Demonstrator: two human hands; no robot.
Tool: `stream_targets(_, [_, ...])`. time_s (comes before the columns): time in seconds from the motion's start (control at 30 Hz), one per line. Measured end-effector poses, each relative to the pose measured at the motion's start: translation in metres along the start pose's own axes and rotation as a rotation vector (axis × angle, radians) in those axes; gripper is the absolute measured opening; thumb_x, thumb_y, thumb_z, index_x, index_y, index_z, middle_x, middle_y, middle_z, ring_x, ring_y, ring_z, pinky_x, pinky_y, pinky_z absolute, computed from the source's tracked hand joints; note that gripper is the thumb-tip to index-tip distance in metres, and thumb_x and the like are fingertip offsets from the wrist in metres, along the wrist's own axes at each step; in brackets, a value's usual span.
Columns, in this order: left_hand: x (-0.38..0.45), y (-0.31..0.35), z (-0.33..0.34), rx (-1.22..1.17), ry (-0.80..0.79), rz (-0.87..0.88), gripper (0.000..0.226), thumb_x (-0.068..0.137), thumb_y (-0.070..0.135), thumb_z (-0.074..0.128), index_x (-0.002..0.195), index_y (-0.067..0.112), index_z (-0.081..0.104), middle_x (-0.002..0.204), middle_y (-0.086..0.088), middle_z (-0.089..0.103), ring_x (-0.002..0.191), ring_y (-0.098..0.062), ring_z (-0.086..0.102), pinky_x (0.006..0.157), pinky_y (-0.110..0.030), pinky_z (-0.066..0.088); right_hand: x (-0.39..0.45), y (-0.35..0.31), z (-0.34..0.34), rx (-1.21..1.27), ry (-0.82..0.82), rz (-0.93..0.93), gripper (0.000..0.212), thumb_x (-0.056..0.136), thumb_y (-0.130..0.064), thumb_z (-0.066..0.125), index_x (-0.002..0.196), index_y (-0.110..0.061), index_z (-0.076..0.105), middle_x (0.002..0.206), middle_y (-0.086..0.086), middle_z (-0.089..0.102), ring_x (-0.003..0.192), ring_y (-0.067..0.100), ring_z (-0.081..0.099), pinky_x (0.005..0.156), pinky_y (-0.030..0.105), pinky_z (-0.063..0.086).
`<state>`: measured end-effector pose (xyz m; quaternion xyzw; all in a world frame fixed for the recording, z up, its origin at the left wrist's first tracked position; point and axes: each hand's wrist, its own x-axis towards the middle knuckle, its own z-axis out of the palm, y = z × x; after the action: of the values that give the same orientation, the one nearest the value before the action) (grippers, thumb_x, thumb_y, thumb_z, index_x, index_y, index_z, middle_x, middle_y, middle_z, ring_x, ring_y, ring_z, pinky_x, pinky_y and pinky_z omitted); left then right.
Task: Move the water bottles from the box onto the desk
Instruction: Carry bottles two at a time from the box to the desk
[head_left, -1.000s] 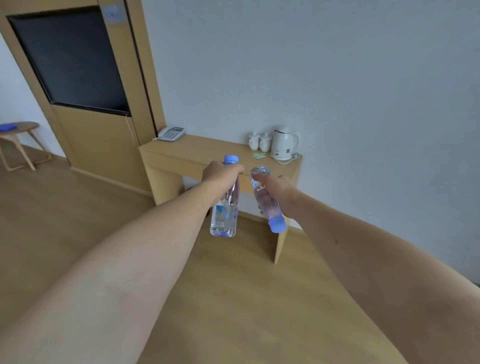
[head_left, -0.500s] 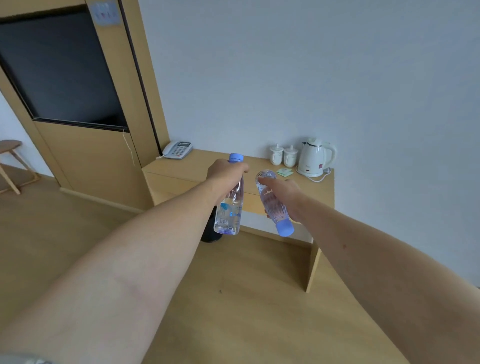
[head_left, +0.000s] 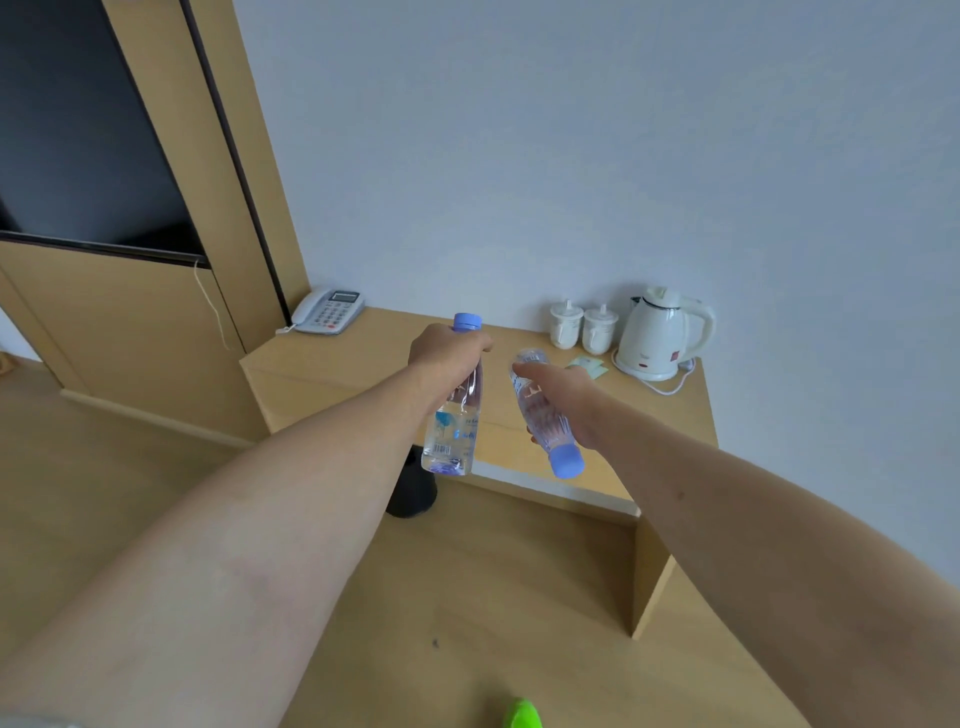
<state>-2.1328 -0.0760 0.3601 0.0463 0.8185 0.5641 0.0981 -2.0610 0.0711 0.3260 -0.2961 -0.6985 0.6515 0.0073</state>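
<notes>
Counter (head_left: 322, 374) is lying ahead of both hands | left bottle (head_left: 451, 415) is being gripped near its neck by left hand (head_left: 441, 348), upright, cap up | right bottle (head_left: 543, 415) is being clasped by right hand (head_left: 566, 400), inverted and tilted, needing righting.

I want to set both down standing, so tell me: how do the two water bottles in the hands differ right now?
The left bottle hangs cap up, nearly upright; the right bottle is inverted and tilted, cap down towards the camera. The left hand grips its bottle near the neck; the right hand wraps round the body of its bottle. The left bottle's label shows; the right bottle's is mostly hidden. Both are clear with blue caps, held above the desk.
</notes>
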Motion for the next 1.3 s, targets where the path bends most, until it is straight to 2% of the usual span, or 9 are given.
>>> stream_targets(0.17, [0.089,0.023,0.016,0.009,0.009,0.000,0.028,0.065,0.033,0.067,0.086,0.014,0.063,0.076,-0.009,0.069,0.060,-0.024,0.063,0.058,-0.032,0.053,0.095,-0.039,-0.004,0.024,-0.021,0.006,0.060,0.081,-0.043,0.080,0.124,-0.005,0.060,0.076,0.009,0.070,0.067,0.029,0.066,0.074,0.047,0.059])
stream_targets(0.23, [0.123,0.036,0.022,0.002,0.006,-0.008,0.029,0.066,0.031,0.067,0.087,0.012,0.064,0.077,-0.010,0.070,0.063,-0.027,0.065,0.063,-0.038,0.058,0.124,-0.054,-0.010,0.039,-0.020,0.018,0.054,0.082,-0.038,0.080,0.120,-0.005,0.061,0.071,0.009,0.069,0.060,0.028,0.065,0.060,0.044,0.059])
stream_targets(0.43, [0.206,0.055,0.040,-0.015,-0.029,-0.020,0.038,0.066,0.032,0.066,0.095,0.006,0.066,0.083,-0.017,0.073,0.061,-0.031,0.064,0.061,-0.036,0.054,0.204,-0.085,-0.014,0.076,-0.014,0.011,0.060,0.085,-0.036,0.078,0.133,-0.009,0.056,0.130,0.015,0.062,0.104,0.033,0.066,0.094,0.056,0.055])
stream_targets(0.57, [0.260,0.047,0.056,0.000,-0.088,-0.042,0.035,0.066,0.031,0.065,0.092,0.007,0.065,0.081,-0.018,0.071,0.063,-0.032,0.064,0.065,-0.039,0.055,0.249,-0.089,-0.011,0.061,-0.011,0.077,0.054,0.085,-0.035,0.079,0.127,-0.007,0.059,0.123,0.013,0.065,0.099,0.034,0.069,0.079,0.048,0.058])
stream_targets(0.7, [0.328,0.034,0.069,0.002,-0.129,-0.024,0.025,0.076,0.031,0.069,0.091,0.011,0.063,0.086,-0.015,0.071,0.066,-0.027,0.063,0.066,-0.037,0.056,0.292,-0.094,-0.006,-0.008,-0.050,0.174,0.030,0.086,-0.030,0.079,0.104,-0.012,0.063,0.093,0.010,0.063,0.065,0.028,0.064,0.057,0.036,0.055])
stream_targets(0.97, [0.466,0.021,0.090,0.049,-0.286,0.000,0.037,0.088,0.047,0.071,0.090,0.014,0.056,0.083,-0.007,0.062,0.064,-0.021,0.058,0.048,-0.024,0.046,0.383,-0.123,0.023,-0.180,-0.001,0.323,0.055,0.080,-0.022,0.086,0.124,-0.006,0.059,0.106,0.015,0.066,0.075,0.029,0.064,0.064,0.037,0.054])
stream_targets(1.03, [0.490,0.020,0.095,0.068,-0.347,-0.013,0.043,0.089,0.052,0.069,0.092,0.012,0.056,0.081,-0.008,0.061,0.065,-0.022,0.057,0.057,-0.027,0.049,0.400,-0.129,0.031,-0.203,-0.009,0.360,0.055,0.079,-0.013,0.086,0.126,-0.002,0.060,0.102,0.015,0.064,0.076,0.028,0.062,0.068,0.036,0.055])
stream_targets(1.13, [0.523,0.016,0.101,0.073,-0.433,-0.029,0.053,0.091,0.053,0.067,0.106,0.003,0.061,0.085,-0.011,0.065,0.078,-0.026,0.062,0.086,-0.040,0.056,0.423,-0.132,0.039,-0.198,0.016,0.421,0.053,0.077,-0.003,0.084,0.125,-0.002,0.062,0.126,0.019,0.061,0.091,0.033,0.063,0.070,0.037,0.057])
stream_targets(1.3, [0.562,0.002,0.110,0.179,-0.476,0.027,0.065,0.091,0.054,0.068,0.140,0.014,0.052,0.128,-0.007,0.062,0.116,-0.029,0.060,0.103,-0.042,0.049,0.455,-0.127,0.051,-0.301,0.021,0.488,0.025,0.079,0.004,0.079,0.097,-0.002,0.062,0.124,0.021,0.056,0.098,0.040,0.065,0.051,0.032,0.059])
